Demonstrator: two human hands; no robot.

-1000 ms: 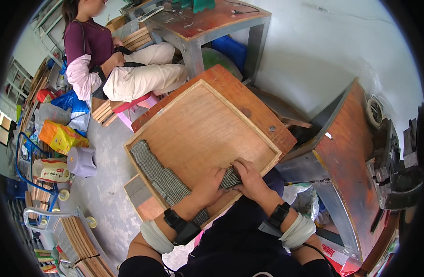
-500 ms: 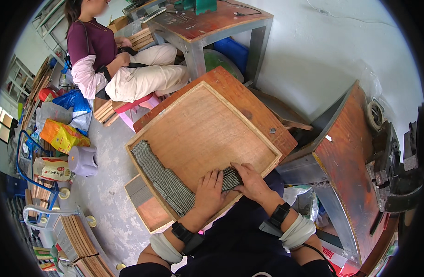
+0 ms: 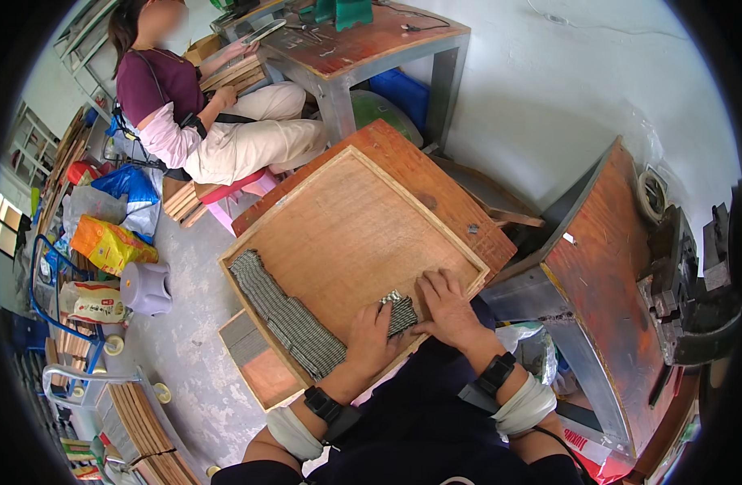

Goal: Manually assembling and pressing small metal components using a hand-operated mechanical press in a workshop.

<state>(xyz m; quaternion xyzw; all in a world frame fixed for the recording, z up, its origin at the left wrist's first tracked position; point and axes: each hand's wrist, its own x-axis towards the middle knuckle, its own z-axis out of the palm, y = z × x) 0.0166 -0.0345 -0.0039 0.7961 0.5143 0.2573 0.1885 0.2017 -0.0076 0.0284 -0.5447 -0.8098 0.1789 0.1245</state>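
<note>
Both hands rest on a small grey strip bundle [image 3: 399,311] at the wooden tray's [image 3: 363,170] near edge. Left hand [image 3: 369,339] lies flat, right hand [image 3: 445,305] presses fingers down; neither grip closes round it.

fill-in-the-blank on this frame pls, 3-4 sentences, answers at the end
1. Both hands rest on a small bundle of grey metal strips inside a shallow ____ tray.
2. The long row of grey metal strips lies along the tray's ____ edge, as the picture shows it.
3. Each wrist wears a ____ band, the left hand and the right hand alike.
4. The person in the maroon top is ____ on a pink stool.

Answers: wooden; left; black; sitting
</note>
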